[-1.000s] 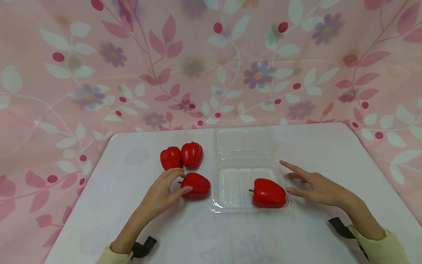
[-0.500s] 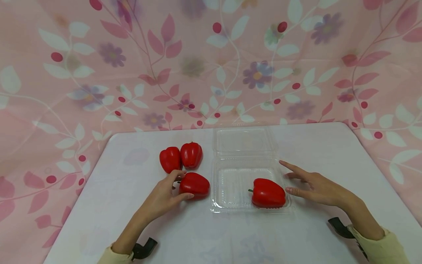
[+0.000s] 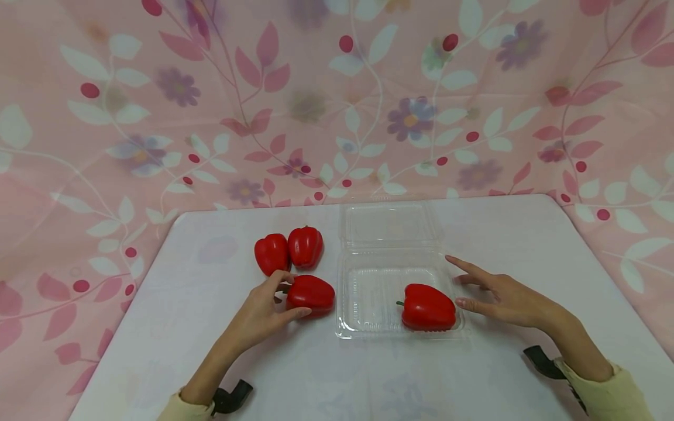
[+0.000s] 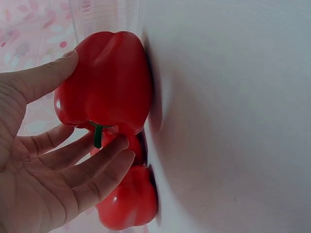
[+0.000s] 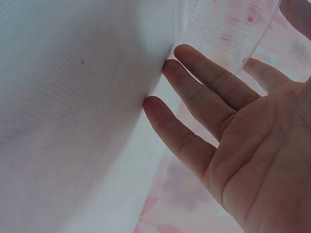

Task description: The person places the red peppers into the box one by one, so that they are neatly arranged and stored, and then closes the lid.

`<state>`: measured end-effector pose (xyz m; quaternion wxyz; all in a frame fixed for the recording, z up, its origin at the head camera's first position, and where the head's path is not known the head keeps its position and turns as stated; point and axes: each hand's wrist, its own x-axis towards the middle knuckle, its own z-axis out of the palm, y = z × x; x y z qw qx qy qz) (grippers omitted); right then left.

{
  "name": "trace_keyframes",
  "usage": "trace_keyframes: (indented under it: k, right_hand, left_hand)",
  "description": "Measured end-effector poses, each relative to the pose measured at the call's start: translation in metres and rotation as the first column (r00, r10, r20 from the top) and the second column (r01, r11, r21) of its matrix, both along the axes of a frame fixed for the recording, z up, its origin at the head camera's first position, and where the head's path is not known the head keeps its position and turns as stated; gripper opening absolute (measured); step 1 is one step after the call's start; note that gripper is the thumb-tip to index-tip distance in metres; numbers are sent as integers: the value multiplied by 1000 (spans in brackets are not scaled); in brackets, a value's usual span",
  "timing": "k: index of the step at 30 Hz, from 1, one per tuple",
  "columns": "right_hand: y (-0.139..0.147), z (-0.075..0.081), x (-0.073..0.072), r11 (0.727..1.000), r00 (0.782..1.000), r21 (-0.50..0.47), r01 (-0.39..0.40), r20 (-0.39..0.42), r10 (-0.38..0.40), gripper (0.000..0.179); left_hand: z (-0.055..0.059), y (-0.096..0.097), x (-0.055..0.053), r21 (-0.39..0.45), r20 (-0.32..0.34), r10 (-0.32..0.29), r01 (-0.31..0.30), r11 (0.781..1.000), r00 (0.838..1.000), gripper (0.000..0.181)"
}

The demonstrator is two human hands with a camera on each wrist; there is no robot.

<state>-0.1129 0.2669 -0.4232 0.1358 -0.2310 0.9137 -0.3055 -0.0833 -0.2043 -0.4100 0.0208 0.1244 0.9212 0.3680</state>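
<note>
In the head view, my left hand (image 3: 259, 311) is around the stem end of a red bell pepper (image 3: 312, 295) lying on the table. The left wrist view shows the thumb against the side of that pepper (image 4: 104, 80) and loosely spread fingers by its green stem (image 4: 98, 137). A clear plastic clamshell box (image 3: 368, 298) stands with its lid folded back, and another red bell pepper (image 3: 429, 307) lies in its right part. My right hand (image 3: 505, 298) is at the box's right edge, thumb close to that pepper; its fingers (image 5: 192, 90) are extended and apart.
Behind my left hand, two more red bell peppers (image 3: 272, 254) (image 3: 305, 247) stand side by side. A white cloth covers the table (image 3: 326, 374). Floral pink fabric (image 3: 316, 117) hangs behind the table's far edge.
The fingers of my left hand have shifted slightly toward the pepper's stem end, the thumb a little farther along its front. My right hand and the peppers have stayed in place.
</note>
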Motion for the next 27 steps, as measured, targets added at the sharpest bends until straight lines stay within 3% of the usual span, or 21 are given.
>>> trace_keyframes:
  k: [10, 19, 27]
  right_hand:
    - [0, 0, 0, 1000, 1000, -2, 0, 4, 0, 82]
    - [-1, 1, -1, 1000, 1000, -4, -1, 11, 1, 82]
    - [0, 1, 0, 1000, 1000, -4, -3, 6, 3, 81]
  left_hand:
    - [11, -3, 3, 33, -39, 9, -8, 999, 999, 60]
    - [25, -4, 4, 36, -117, 18, -13, 999, 993, 64]
    - [34, -1, 6, 58, -127, 39, -31, 998, 991, 68]
